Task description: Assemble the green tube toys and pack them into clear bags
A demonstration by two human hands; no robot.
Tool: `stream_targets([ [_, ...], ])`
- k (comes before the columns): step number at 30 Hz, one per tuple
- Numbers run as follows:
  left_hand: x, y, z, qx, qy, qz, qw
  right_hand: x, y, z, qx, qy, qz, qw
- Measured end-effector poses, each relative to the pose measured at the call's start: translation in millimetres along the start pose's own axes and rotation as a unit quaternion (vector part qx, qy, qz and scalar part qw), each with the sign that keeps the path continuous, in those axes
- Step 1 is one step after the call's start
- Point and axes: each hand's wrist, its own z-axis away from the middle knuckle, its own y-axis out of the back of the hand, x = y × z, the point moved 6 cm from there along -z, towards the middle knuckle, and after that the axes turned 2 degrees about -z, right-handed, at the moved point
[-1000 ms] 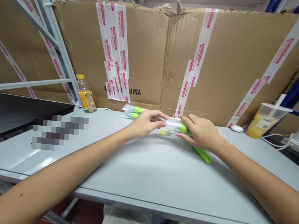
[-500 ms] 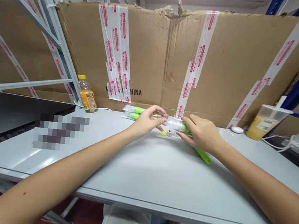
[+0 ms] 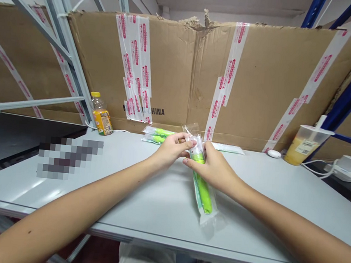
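Note:
A long bright green item with a clear upper end, inside a clear plastic bag (image 3: 203, 192), slants from my fingers down towards the table's front. I cannot tell what kind of item it is. My left hand (image 3: 174, 148) pinches the bag near its upper end with thumb and fingers. On the other side, my right hand (image 3: 214, 164) is closed round the green body, its thumb lying across it. The lower end of the bag hangs loose, near the tabletop. Behind my left hand lie similar bagged green items (image 3: 156, 134), partly hidden. A flat clear packet (image 3: 228, 148) rests beyond my right hand.
A yellow-capped drink bottle (image 3: 103, 116) stands at the back left of the white table (image 3: 143, 203). At the right are a cup of yellow drink (image 3: 306, 146), a small white round object (image 3: 274, 154) and a white power strip (image 3: 346, 167). Taped cardboard (image 3: 175, 73) walls off the back.
The green item now points towards me in its bag, instead of slanting right between my hands. The yellow ring and small white piece under my hands are no longer visible.

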Motion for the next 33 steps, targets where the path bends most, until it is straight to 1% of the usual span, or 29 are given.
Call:
stream_targets([
  [1,-1,1.3,-1,-0.004,0.006,0.001,1.000,5,-4,-1,-0.013,-0.008,-0.061,0.998],
  [3,-5,3.1,-3,-0.022,0.020,0.001,1.000,18,-10,-5,-0.036,-0.040,-0.177,0.983],
  [6,-11,3.4,-4,-0.053,0.042,-0.003,0.998,36,-15,-6,-0.067,-0.121,-0.315,0.939],
  [8,-15,2.7,-3,-0.060,0.059,-0.003,0.996,42,-15,-6,-0.063,-0.157,-0.362,0.917],
  [11,-20,-1.4,0,-0.068,0.083,0.001,0.994,45,-14,-6,-0.047,-0.171,-0.384,0.906],
  [14,-24,-7.3,4,-0.077,0.097,0.008,0.992,47,-15,-5,-0.035,-0.171,-0.393,0.903],
  [18,-30,-11.2,5,-0.072,0.111,0.024,0.991,52,-16,-3,-0.024,-0.171,-0.396,0.902],
  [21,-33,-11.2,4,-0.068,0.115,0.046,0.990,55,-14,-2,-0.007,-0.171,-0.395,0.902],
  [24,-33,-9.0,1,-0.058,0.104,0.049,0.992,57,-13,-1,0.006,-0.177,-0.396,0.901],
  [28,-34,-7.2,-1,-0.046,0.100,0.052,0.993,59,-14,-1,0.003,-0.199,-0.396,0.897],
  [33,-34,-4.9,0,-0.021,0.106,0.055,0.993,58,-13,-1,0.009,-0.197,-0.387,0.901],
])
